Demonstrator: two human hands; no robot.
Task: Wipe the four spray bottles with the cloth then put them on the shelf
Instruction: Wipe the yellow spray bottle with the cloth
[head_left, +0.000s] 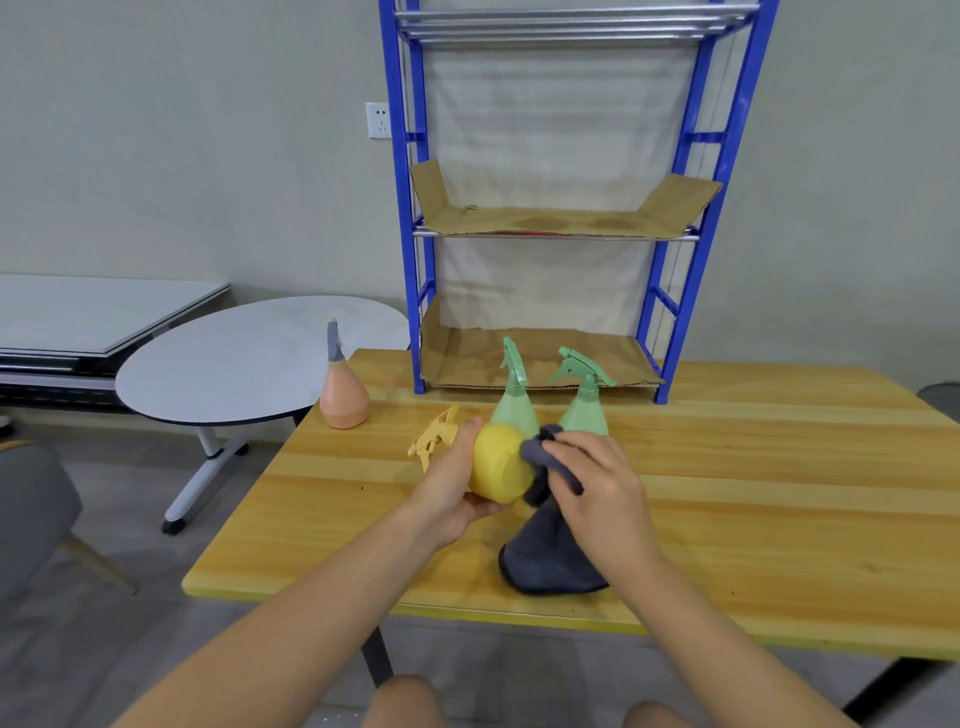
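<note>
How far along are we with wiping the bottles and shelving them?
Nothing is shelved: the cardboard-lined shelf holds no bottles. In hand: the left hand holds the yellow bottle tipped on its side while the right hand rubs it with the grey cloth. Left: two green bottles and the pink bottle stand on the wooden table; whether they are wiped cannot be told.

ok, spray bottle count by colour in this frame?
Green spray bottles: 2
Yellow spray bottle: 1, held in the left hand, wiped with the grey cloth by the right hand
Pink spray bottle: 1
Total: 4
</note>
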